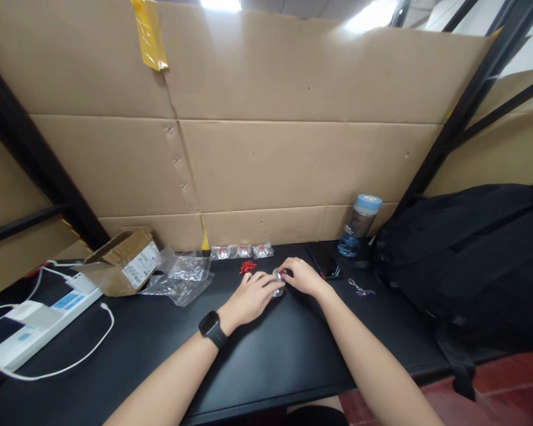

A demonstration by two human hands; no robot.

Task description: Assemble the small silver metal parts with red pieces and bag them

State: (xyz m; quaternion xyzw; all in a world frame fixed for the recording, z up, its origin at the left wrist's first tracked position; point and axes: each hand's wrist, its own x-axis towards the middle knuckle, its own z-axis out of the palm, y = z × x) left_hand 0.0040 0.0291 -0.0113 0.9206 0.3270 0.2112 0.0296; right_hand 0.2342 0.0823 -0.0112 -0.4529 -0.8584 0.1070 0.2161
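A small shiny round silver piece (278,291) is between my two hands above the black table. My left hand (251,296), with a black watch on the wrist, has its fingers against it from the left. From the right, my right hand (302,277) pinches at its upper part. The fingers cover much of the piece, so its exact kind is unclear. Just beyond my left hand lies a small pile of red pieces (247,267). Behind that pile, three clear-wrapped silver pieces (243,252) with red spots sit in a row.
Left on the table (266,367) are an open cardboard box (115,254), crumpled clear plastic bags (182,278) and a white power strip (39,328) with cables. A dark phone (324,260), keychain (362,291), blue-lidded bottle (359,225) and black backpack (466,254) are right. A cardboard wall (284,165) stands behind.
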